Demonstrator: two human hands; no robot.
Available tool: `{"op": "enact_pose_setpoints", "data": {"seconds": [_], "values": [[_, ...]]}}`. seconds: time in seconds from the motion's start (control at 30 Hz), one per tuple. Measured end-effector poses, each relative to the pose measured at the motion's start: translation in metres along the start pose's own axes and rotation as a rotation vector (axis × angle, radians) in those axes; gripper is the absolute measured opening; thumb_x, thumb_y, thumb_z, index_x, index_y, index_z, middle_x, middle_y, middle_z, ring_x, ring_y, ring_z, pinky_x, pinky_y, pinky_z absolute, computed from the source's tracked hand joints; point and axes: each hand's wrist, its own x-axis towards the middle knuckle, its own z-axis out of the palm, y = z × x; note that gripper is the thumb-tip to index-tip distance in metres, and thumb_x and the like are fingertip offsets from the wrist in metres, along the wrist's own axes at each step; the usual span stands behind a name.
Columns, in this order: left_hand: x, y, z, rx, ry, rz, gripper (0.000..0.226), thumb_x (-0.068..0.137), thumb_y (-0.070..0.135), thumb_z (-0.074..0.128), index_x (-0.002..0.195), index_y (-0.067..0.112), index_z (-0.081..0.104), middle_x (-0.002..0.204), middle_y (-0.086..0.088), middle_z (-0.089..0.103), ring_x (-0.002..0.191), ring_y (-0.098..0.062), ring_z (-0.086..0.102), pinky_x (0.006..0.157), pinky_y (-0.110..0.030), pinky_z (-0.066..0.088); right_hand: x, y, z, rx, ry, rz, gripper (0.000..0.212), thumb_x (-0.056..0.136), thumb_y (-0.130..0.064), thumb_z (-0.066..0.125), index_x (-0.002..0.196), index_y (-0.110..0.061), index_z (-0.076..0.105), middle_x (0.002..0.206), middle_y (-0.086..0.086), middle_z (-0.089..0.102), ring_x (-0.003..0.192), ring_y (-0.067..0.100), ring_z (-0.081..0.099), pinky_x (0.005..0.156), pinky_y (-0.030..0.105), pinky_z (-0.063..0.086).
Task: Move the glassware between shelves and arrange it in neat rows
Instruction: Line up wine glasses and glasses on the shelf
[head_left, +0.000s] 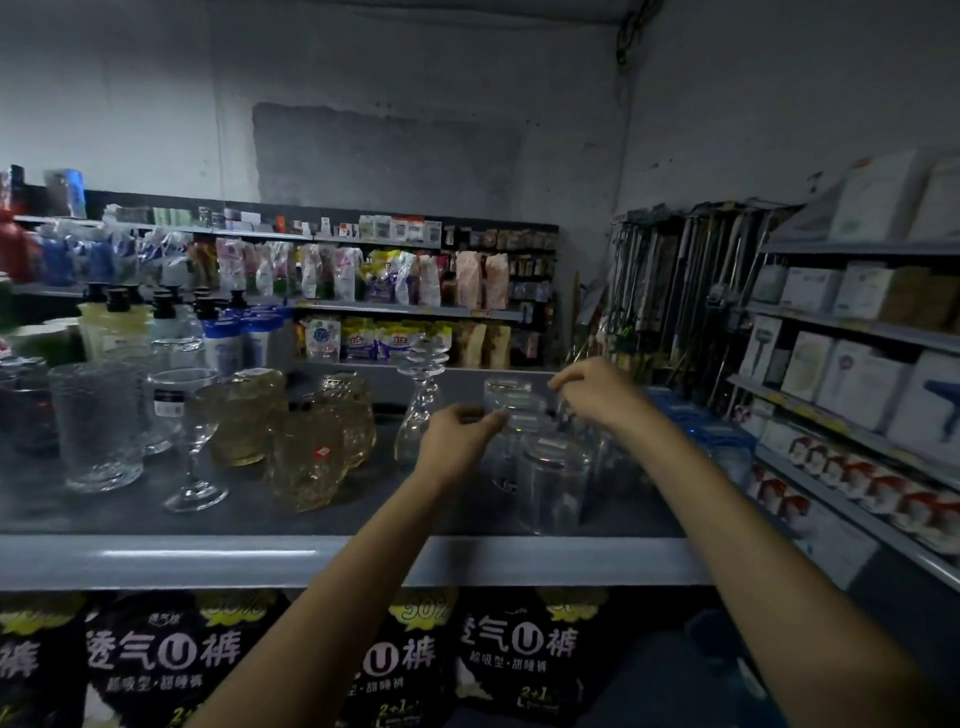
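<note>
On the grey shelf (311, 558), near its right edge, the left hand (454, 447) pinches a clear glass tumbler (511, 397) stacked above other clear tumblers (553, 478). The right hand (602, 392) hovers beside it with its fingers curled, and I cannot tell whether they hold anything.

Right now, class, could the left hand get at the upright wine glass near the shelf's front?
Probably yes. The wine glass stands near the open front of the shelf; the left hand, at the tumblers, could pass in front of the amber glasses between them.
</note>
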Motion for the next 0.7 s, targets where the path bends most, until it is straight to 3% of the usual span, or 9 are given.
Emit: {"op": "enact_pose_setpoints", "data": {"seconds": [0.07,0.13,0.2,0.27,0.37,0.5,0.63,0.7], "values": [[0.005,-0.002,0.006,-0.077,-0.030,-0.073,0.019,0.096,0.031,0.071,0.109,0.017,0.068,0.109,-0.009,0.071,0.104,-0.031,0.068,0.097,-0.053,0.057,0.003,0.002,0.003,0.002,-0.085,0.020,0.031,0.095,-0.003,0.049,0.113,-0.007,0.074,0.123,0.020,0.069,0.100,0.024,0.062,0.091,0.036,0.050],[0.010,-0.005,0.011,-0.159,-0.023,-0.127,0.020,0.095,0.026,0.073,0.108,0.011,0.069,0.103,-0.012,0.070,0.096,-0.032,0.066,0.093,-0.051,0.057,0.006,0.002,0.008,0.006,-0.125,0.015,0.034,0.096,-0.001,0.048,0.124,0.001,0.069,0.129,0.020,0.067,0.111,0.031,0.063,0.096,0.039,0.050],[0.014,-0.006,0.014,-0.228,-0.017,-0.166,0.023,0.093,0.021,0.076,0.108,0.006,0.070,0.093,-0.013,0.068,0.088,-0.031,0.062,0.081,-0.047,0.059,0.012,0.001,0.015,0.002,-0.133,0.030,0.037,0.096,-0.002,0.048,0.127,0.002,0.067,0.131,0.020,0.066,0.112,0.034,0.065,0.088,0.038,0.052],[0.017,-0.009,0.016,-0.254,-0.002,-0.184,0.019,0.091,0.019,0.078,0.104,0.006,0.071,0.086,-0.014,0.065,0.083,-0.030,0.059,0.072,-0.045,0.057,0.021,0.000,0.022,0.024,-0.146,0.055,0.039,0.096,-0.004,0.046,0.131,-0.001,0.064,0.126,0.019,0.067,0.094,0.030,0.064,0.073,0.034,0.048],[0.019,-0.014,0.015,-0.299,-0.010,-0.176,0.029,0.091,0.017,0.078,0.111,-0.001,0.070,0.074,-0.010,0.063,0.069,-0.025,0.057,0.065,-0.041,0.054,0.034,0.001,0.030,0.063,-0.145,0.075,0.039,0.096,-0.002,0.044,0.129,-0.001,0.065,0.124,0.020,0.068,0.098,0.032,0.066,0.081,0.041,0.054],[0.017,-0.015,0.014,-0.292,0.001,-0.174,0.024,0.088,0.021,0.082,0.105,0.008,0.072,0.090,-0.012,0.071,0.084,-0.027,0.062,0.087,-0.050,0.058,0.039,0.002,0.038,0.087,-0.121,0.082,0.035,0.100,-0.005,0.043,0.121,-0.002,0.071,0.126,0.017,0.070,0.100,0.028,0.067,0.085,0.035,0.053],[0.017,-0.017,0.015,-0.293,0.005,-0.175,0.026,0.084,0.025,0.085,0.102,0.011,0.073,0.102,-0.021,0.076,0.088,-0.030,0.067,0.094,-0.056,0.059,0.038,0.001,0.042,0.117,-0.094,0.097,0.033,0.104,-0.008,0.044,0.120,-0.002,0.072,0.128,0.016,0.069,0.117,0.031,0.065,0.100,0.041,0.052],[0.017,-0.017,0.017,-0.274,0.013,-0.169,0.024,0.084,0.025,0.085,0.100,0.012,0.073,0.096,-0.017,0.075,0.084,-0.027,0.065,0.093,-0.056,0.057,0.039,0.002,0.042,0.118,-0.085,0.096,0.033,0.103,-0.007,0.044,0.120,-0.001,0.072,0.131,0.017,0.068,0.119,0.032,0.065,0.101,0.042,0.052]]}}
